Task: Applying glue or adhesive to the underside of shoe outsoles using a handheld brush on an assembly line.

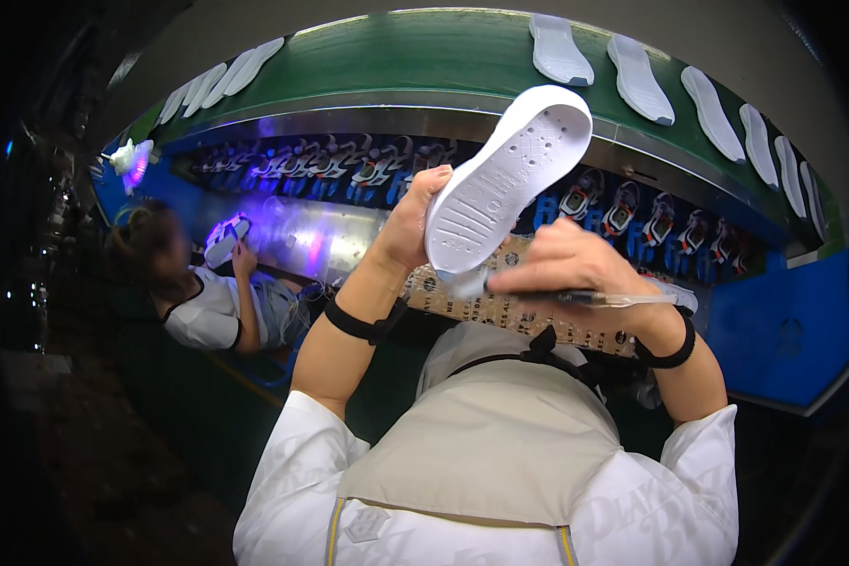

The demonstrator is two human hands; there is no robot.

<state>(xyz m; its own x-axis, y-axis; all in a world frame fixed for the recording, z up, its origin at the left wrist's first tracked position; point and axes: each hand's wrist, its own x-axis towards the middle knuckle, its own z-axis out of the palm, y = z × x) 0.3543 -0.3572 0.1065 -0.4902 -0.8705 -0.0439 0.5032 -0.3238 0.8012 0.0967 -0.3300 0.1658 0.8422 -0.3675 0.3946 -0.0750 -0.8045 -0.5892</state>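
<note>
A white shoe sole (514,179) is held up tilted in front of me, its patterned face with grooves and small holes showing. My left hand (413,222) grips it by its left edge, the thumb on top. My right hand (580,264), a little smeared by motion, is closed around a dark-handled brush (467,283). The pale, blurred brush head is at the sole's lower end, which has a grey patch; I cannot tell whether they touch. A clear tube (627,301) runs from the handle toward my right wrist.
Beyond the work spot a green conveyor belt (424,57) carries several white soles (641,80). Under it stand rows of shoe uppers (623,208). Printed tape covers a brown surface (528,316) below my hands. To the left another person (208,292) holds a shoe near violet light.
</note>
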